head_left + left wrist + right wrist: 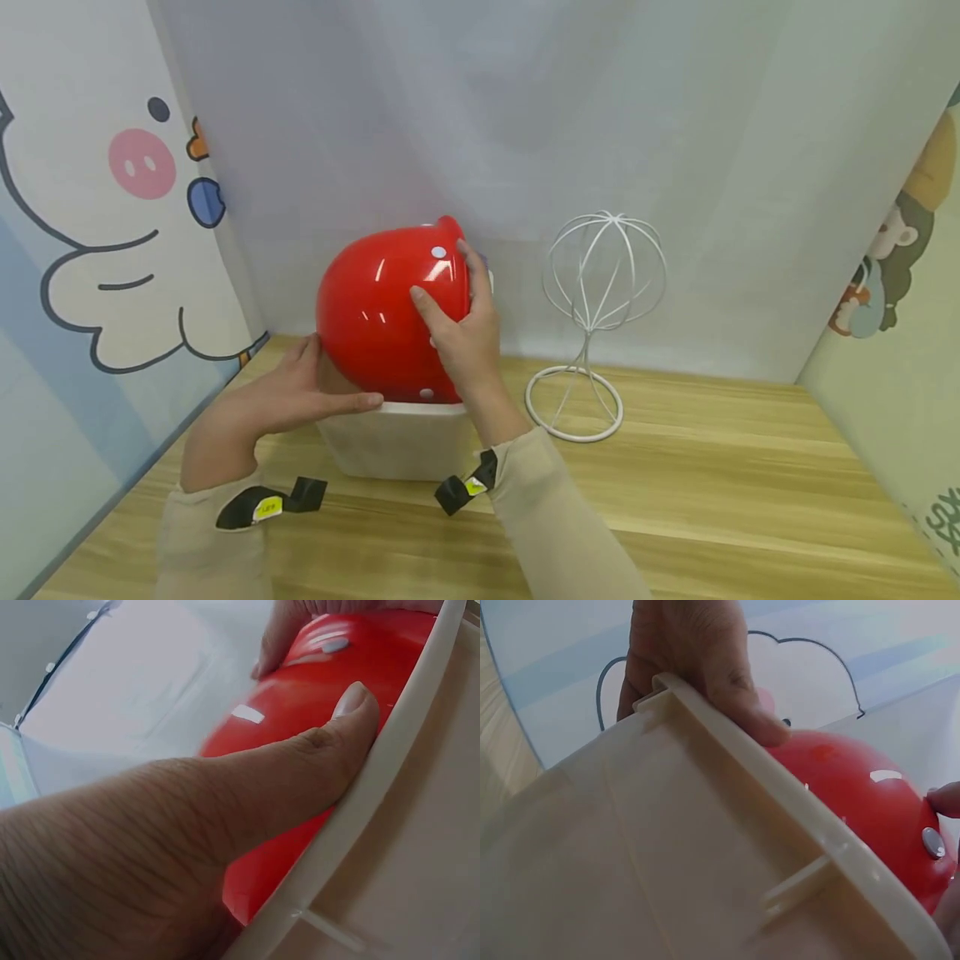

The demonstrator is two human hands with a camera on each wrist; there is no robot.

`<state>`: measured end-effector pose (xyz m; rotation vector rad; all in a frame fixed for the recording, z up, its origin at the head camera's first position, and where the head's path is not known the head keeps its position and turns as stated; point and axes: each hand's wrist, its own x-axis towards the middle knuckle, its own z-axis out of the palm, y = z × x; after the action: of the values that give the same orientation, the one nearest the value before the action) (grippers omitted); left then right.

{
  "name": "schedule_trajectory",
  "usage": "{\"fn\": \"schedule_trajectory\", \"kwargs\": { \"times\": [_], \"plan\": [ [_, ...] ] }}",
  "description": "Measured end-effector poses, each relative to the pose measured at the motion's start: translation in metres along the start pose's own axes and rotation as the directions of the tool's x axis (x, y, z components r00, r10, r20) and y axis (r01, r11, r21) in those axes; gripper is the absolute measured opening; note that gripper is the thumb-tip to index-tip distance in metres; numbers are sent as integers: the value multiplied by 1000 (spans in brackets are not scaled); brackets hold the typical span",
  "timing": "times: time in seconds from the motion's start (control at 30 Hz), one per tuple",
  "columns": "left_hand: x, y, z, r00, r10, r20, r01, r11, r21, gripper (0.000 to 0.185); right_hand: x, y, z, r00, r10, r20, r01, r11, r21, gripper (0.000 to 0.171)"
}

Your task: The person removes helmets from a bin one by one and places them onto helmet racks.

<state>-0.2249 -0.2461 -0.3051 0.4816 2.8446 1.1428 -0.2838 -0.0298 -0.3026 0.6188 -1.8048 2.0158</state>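
Surface (pixel 720 492): wood-grain, under bin (pixel 397 446).
Right hand (pixel 471 346): pinches helmet (pixel 367 308) by its rim.
Left hand (pixel 288 390): grips bin's left end.
Helmet: between hands, in bin's mouth, rim rightward.

1. Here's the helmet (pixel 367 308), glossy red with pale rivets, tipped sideways: dome left, rim right, its underside dipping behind the bin's near rim.
2. Right hand (pixel 471 337) grips that helmet rim, thumb on shell!
3. And the bin (pixel 397 443), off-white, upright, left hand (pixel 288 396) holding its left corner.
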Motion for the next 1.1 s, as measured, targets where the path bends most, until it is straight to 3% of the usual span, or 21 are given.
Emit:
{"fn": "schedule_trajectory", "kwargs": {
  "times": [0.13,0.33,0.67,0.87,1.1],
  "plan": [
    [0,0,1,998,57,-23,-58,998,-22,112,-6,-2,-5,996,-83,-23,85,991,108,71],
    [-1,2,2,994,109,-29,-112,987,-115,98,-15,-9,-14,993,-118,-17,118,963,243,70],
    [2,3,0,990,141,-26,-143,986,-86,95,-13,-10,-17,990,-136,-39,142,961,239,65],
    [1,2,-1,996,89,-31,-91,993,-71,96,-13,-7,-19,982,-165,-91,184,939,290,62],
    [-1,2,-2,999,36,-12,-36,999,-31,105,-8,-3,-26,967,-208,-148,251,878,408,62]
  ]
}}
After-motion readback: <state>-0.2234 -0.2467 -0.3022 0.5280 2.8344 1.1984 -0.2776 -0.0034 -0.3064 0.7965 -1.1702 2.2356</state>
